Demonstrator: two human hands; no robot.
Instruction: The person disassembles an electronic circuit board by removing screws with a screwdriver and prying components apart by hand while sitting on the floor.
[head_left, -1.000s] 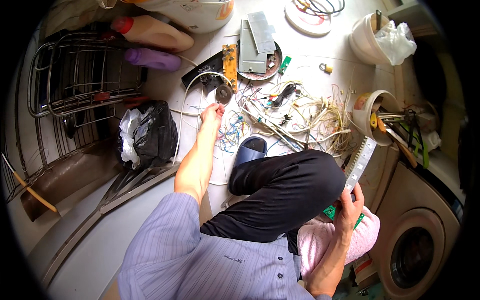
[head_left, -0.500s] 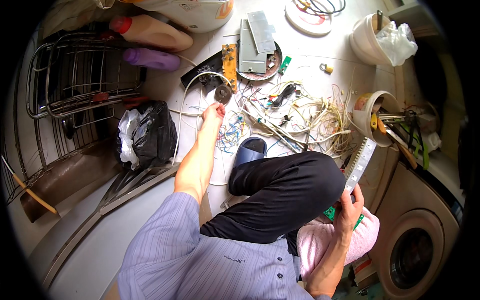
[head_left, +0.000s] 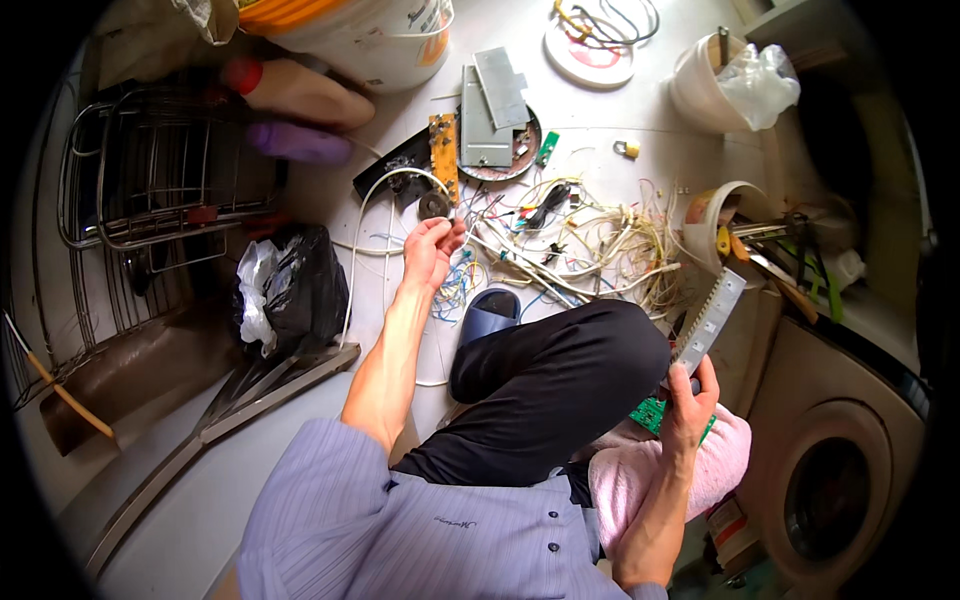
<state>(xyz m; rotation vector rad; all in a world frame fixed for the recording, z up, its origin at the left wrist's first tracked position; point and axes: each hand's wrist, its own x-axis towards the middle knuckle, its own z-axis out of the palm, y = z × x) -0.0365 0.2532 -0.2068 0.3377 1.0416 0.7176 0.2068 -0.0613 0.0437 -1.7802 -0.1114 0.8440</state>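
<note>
My left hand (head_left: 430, 252) reaches over the floor beside a dark round spool-like piece (head_left: 433, 205). Its fingers are curled together, and whatever may be between them is too small to make out. Near my knee, my right hand (head_left: 690, 405) grips a long silvery metal strip (head_left: 712, 318) with a toothed edge. Something dark shows by its thumb. A green circuit board (head_left: 648, 415) lies just under that hand, partly covered by it, against a pink towel (head_left: 720, 460). Whether strip and board are joined, I cannot tell.
Tangled wires (head_left: 620, 245) spread ahead of my blue slipper (head_left: 490, 315). Beyond are metal plates (head_left: 485, 135) on a round pan and an orange-brown board (head_left: 443, 155). A tool bucket (head_left: 708, 215) and washing machine (head_left: 835, 480) stand right; a black bag (head_left: 310, 290) sits left.
My left hand has drawn back slightly from the round piece and turned, fingers curled upward. The right hand still holds the strip. The whole view has shifted a little.
</note>
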